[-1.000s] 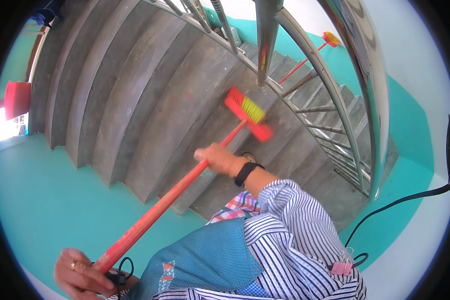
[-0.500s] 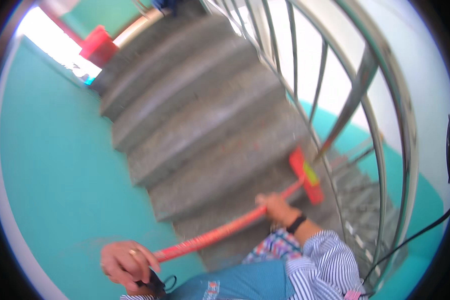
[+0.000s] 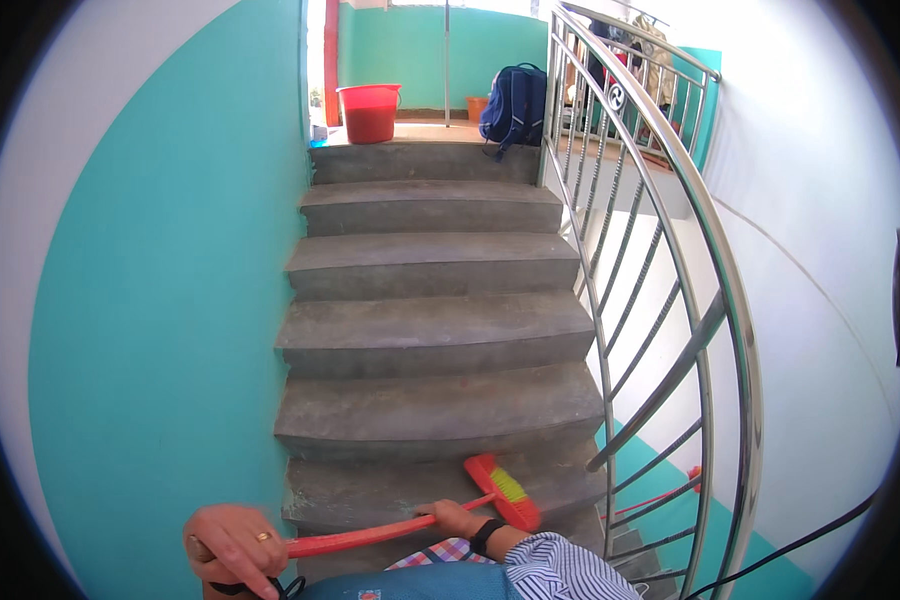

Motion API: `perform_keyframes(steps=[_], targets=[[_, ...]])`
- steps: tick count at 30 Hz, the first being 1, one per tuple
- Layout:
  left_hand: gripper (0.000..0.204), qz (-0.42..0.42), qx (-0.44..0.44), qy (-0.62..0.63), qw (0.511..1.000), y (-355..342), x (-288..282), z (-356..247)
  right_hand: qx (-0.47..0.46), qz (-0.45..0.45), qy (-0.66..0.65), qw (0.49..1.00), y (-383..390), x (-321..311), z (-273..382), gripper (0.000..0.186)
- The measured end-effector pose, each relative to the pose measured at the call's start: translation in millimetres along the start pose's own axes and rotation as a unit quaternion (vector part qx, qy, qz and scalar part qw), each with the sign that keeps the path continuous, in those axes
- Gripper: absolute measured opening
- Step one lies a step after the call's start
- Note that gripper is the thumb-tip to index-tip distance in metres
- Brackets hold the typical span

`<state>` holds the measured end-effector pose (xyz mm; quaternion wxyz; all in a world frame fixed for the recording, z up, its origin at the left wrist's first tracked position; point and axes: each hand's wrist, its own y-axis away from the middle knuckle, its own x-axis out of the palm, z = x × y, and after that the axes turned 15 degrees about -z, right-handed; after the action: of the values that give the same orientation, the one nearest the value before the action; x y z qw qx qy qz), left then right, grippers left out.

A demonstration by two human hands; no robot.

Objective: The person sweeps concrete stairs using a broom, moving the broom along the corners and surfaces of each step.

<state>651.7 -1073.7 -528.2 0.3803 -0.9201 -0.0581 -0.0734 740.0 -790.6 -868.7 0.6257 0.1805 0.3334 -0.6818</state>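
Observation:
I hold a broom (image 3: 370, 538) slantwise in front of me with both hands. Its handle is red, and its red head (image 3: 508, 492) has yellow-green bristles. My left hand (image 3: 232, 545), with a ring on one finger, is closed around the handle's end near the wall. Farther along, close to the head, my right hand (image 3: 455, 518) wraps the handle, a black band on its wrist. The broom head is over a low grey step (image 3: 370, 490), near its right side; whether the bristles touch the step I cannot tell.
Grey stairs (image 3: 440, 335) rise ahead between a turquoise wall (image 3: 160, 320) and a curved metal railing (image 3: 715, 235). At the top stand a red bucket (image 3: 370, 115), a dark blue backpack (image 3: 515, 105) and a small orange bucket (image 3: 477, 107). A black cable (image 3: 800, 545) hangs at lower right.
My view has levelled and lifted, showing the top landing. The broom head now appears lower and farther left, away from the railing. Both hands keep their hold on the handle.

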Motion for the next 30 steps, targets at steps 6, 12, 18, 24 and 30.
perform_keyframes(steps=[6, 12, 18, 24, 30], targets=[[0.013, 0.097, 0.079, -0.028, 0.992, 32.6, -5.2, -71.5, 0.010, 0.133, -0.035, 0.990, -25.6, 0.5, 90.1, 0.020], [0.020, 0.068, -0.033, -0.118, 0.990, 49.6, -4.2, -66.6, 0.060, -0.025, 0.114, 0.991, 19.7, -33.3, 66.3, 0.014], [0.020, -0.071, -0.099, -0.067, 0.990, 71.1, -0.1, -13.6, 0.128, -0.078, 0.172, 0.974, 42.4, -6.7, -4.9, 0.015], [0.020, 0.019, -0.002, -0.046, 0.999, 63.9, 27.4, -67.2, 0.002, 0.098, 0.103, 0.990, -18.8, 63.0, 9.0, 0.021], [0.027, 0.126, 0.076, -0.043, 0.988, 62.0, 40.2, -112.9, -0.124, 0.097, 0.084, 0.984, -20.1, 62.3, 37.2, 0.022]])
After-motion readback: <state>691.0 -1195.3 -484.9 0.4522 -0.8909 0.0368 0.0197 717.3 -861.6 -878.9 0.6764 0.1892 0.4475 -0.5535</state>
